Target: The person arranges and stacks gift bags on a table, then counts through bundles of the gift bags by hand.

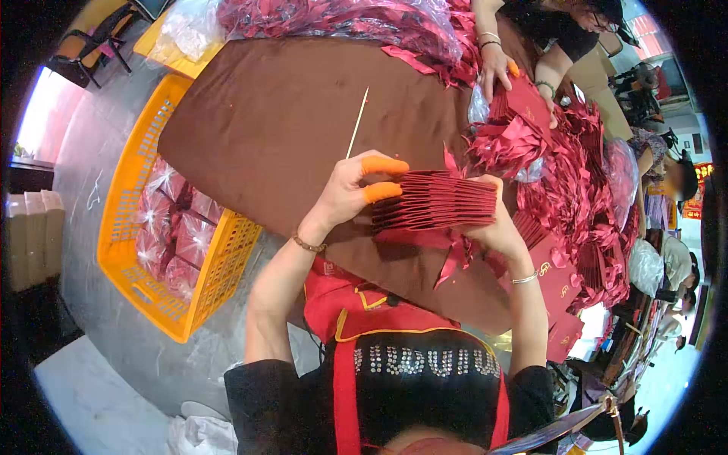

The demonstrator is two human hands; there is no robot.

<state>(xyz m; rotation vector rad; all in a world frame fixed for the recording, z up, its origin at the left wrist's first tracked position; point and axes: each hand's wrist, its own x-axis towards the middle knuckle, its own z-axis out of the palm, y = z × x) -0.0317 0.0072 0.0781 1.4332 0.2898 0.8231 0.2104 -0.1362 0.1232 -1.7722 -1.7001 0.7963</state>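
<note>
A fanned stack of red folded paper bags (pixel 447 201) with ribbon ends is held above the table in front of me. My right hand (pixel 493 216) is wrapped round its right end, the fingers partly hidden. At the left edge, my left hand (pixel 356 189) has its thumb and a finger, both in orange finger covers, against the bags. A bracelet is on each of my wrists. Just beyond my left hand, a thin pale stick (pixel 359 121) lies on the brown tablecloth (pixel 265 114). More red bags with gold print (pixel 557 284) lie beside my right forearm.
To the left stands an orange crate (pixel 144 292) with plastic-wrapped red bundles (pixel 189 239). Red ribboned bags (pixel 576 189) are heaped along the table's right side; more lie under plastic (pixel 341 23) at the far edge. Across the corner, another person's hands (pixel 497 68) handle a red bundle.
</note>
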